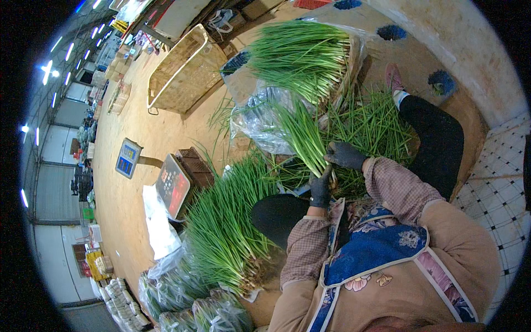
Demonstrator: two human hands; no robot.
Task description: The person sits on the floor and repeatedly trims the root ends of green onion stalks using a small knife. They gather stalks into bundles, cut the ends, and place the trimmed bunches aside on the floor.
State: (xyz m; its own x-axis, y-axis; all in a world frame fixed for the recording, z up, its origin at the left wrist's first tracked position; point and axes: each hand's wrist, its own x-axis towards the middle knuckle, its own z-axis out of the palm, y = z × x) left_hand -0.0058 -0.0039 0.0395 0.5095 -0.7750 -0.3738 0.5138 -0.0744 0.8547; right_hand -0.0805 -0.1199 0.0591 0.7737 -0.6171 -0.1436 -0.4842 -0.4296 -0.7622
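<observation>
A bunch of green onions [305, 141] slants up and away from me, its white root ends towards my body. My left hand [320, 191], in a dark glove, is closed around the stems near the roots. At the right side of the same stems is my right hand [346, 155], also gloved, with its fingers curled against them. Loose green leaves [369, 128] lie heaped just beyond my right hand. A big pile of green onions [298, 58] rests farther off on plastic sheeting. Left of my knee lies another pile of green onions [232, 220], roots facing me.
A digital scale [173, 184] with a raised display [128, 157] stands to the left, beside a brown plastic crate [195, 168]. Bagged green onions [220, 311] sit at the lower left. A yellowish plastic basket [182, 74] stands farther off. Clear plastic bags [261, 118] lie beyond the held bunch.
</observation>
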